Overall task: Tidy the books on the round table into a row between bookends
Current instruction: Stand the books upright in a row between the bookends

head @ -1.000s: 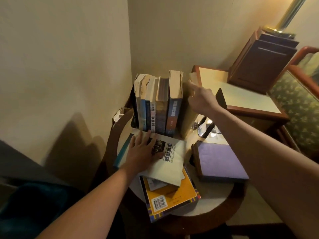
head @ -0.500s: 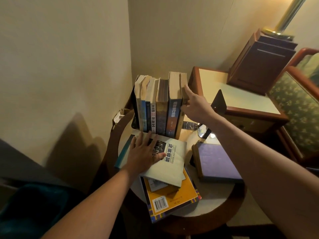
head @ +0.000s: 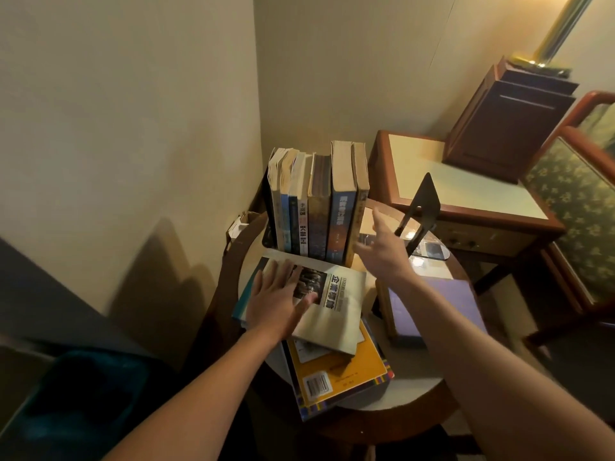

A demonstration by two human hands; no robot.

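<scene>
Black bookend (head: 424, 201) stands just beside the right hand (head: 382, 252), fingers apart; left hand (head: 276, 299), fingers spread, rests on cream book (head: 336, 311).

Square red-brown wooden bench with cream top (head: 482, 194) in the corner, carrying a dark brown wooden box (head: 506, 128). Brass lamp pole (head: 565, 24) rising above the box. Green floral armchair with wooden frame (head: 572, 221) at far right. Plain beige walls (head: 133, 111).

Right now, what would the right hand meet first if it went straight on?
Probably nothing soon: the right hand points into the gap between the upright books and black bookend; depth unclear.
</scene>
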